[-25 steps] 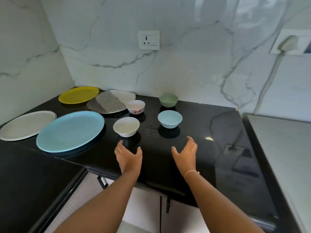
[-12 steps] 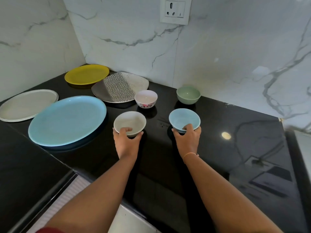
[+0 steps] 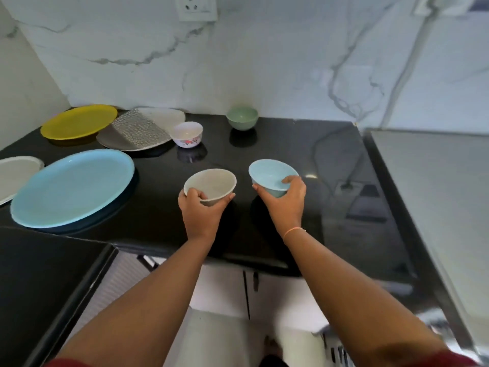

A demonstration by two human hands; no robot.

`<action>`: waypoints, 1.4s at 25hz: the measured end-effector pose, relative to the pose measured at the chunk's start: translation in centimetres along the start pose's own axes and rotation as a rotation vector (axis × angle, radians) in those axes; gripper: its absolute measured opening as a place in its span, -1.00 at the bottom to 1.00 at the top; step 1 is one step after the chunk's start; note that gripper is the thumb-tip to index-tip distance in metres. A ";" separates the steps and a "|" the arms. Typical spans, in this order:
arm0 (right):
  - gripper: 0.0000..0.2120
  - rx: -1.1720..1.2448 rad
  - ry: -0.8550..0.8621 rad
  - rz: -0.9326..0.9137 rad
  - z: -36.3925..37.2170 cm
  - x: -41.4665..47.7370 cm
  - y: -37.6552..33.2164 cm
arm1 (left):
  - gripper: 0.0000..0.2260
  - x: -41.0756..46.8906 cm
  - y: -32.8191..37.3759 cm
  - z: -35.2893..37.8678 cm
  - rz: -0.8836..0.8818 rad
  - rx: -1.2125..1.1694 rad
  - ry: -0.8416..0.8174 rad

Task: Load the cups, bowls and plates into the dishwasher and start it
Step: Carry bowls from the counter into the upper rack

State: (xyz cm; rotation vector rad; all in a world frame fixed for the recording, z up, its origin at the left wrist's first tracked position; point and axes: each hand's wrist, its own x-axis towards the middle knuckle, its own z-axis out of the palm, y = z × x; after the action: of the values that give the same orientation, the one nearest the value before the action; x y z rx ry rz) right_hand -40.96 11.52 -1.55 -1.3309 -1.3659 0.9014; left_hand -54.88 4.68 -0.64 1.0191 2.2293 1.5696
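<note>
My left hand [image 3: 202, 210] grips a cream bowl [image 3: 211, 182] by its near rim, thumb inside, lifted off the black counter [image 3: 304, 160]. My right hand [image 3: 287, 200] grips a light blue bowl [image 3: 271, 173] the same way, tilted toward me above the counter. Farther back stand a white bowl with a flower print [image 3: 187, 133] and a green bowl [image 3: 242, 117]. On the left lie a large light blue plate [image 3: 72, 186], a yellow plate [image 3: 79, 121], a grey patterned platter [image 3: 143, 131] and a white plate [image 3: 16, 176] cut off by the frame edge.
A marble wall [image 3: 264, 62] with a socket [image 3: 197, 7] backs the counter. A steel-grey surface [image 3: 434, 197] adjoins it on the right. White cabinet doors [image 3: 225, 290] lie below the counter edge, and another black countertop [image 3: 39, 282] is at the lower left.
Both hands reached forward, closed on the cream and blue bowls, and have now lifted them off the counter and drawn them toward me. The view has pulled back.
</note>
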 end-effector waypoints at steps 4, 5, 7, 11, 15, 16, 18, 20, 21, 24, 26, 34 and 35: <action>-0.18 0.066 0.167 -0.018 -5.9 -7.5 0.9 | -0.38 -6.8 0.9 0.0 0.235 -0.030 -0.130; -0.16 0.067 0.207 -0.010 -8.1 -9.8 1.5 | -0.33 -9.1 1.2 0.5 0.296 -0.047 -0.178; -0.15 0.073 0.263 -0.014 -11.5 -12.8 1.9 | -0.25 -12.2 1.6 1.7 0.357 -0.076 -0.220; -0.10 -0.014 0.501 -0.025 -20.5 -17.7 3.3 | -0.17 -20.1 4.2 4.9 0.426 -0.174 -0.391; -0.07 -0.062 0.595 -0.013 -27.0 -22.0 5.6 | -0.08 -26.9 4.9 6.8 0.555 -0.209 -0.557; -0.05 -0.079 0.627 -0.006 -28.5 -23.2 6.2 | -0.07 -28.7 4.6 7.3 0.597 -0.201 -0.607; -0.04 -0.107 0.677 0.022 -31.4 -25.5 7.7 | -0.06 -32.5 3.8 8.1 0.652 -0.185 -0.707; -0.03 -0.123 0.696 0.067 -34.3 -27.8 9.2 | -0.07 -36.0 3.7 8.9 0.692 -0.165 -0.808; -0.02 -0.134 0.696 0.095 -35.9 -28.9 10.0 | -0.07 -37.8 3.9 9.5 0.714 -0.156 -0.846; 0.00 -0.148 0.705 0.208 -41.1 -32.2 12.8 | -0.08 -43.5 4.7 11.5 0.768 -0.143 -0.927; 0.01 -0.154 0.715 0.293 -44.9 -34.1 14.7 | -0.07 -47.3 5.3 13.6 0.772 -0.111 -0.963; 0.17 -0.130 0.674 0.537 -55.7 -36.1 22.2 | 0.01 -55.5 6.6 21.1 0.675 0.113 -1.101; 0.15 -0.123 0.697 0.569 -56.3 -35.9 23.3 | 0.01 -55.8 6.6 22.3 0.656 0.129 -1.112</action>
State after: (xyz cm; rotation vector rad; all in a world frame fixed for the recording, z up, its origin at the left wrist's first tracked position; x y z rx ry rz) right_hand 15.94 -27.89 -15.89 -1.9414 -0.5115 0.6085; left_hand 0.83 -14.08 -14.69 2.1061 1.2532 0.6271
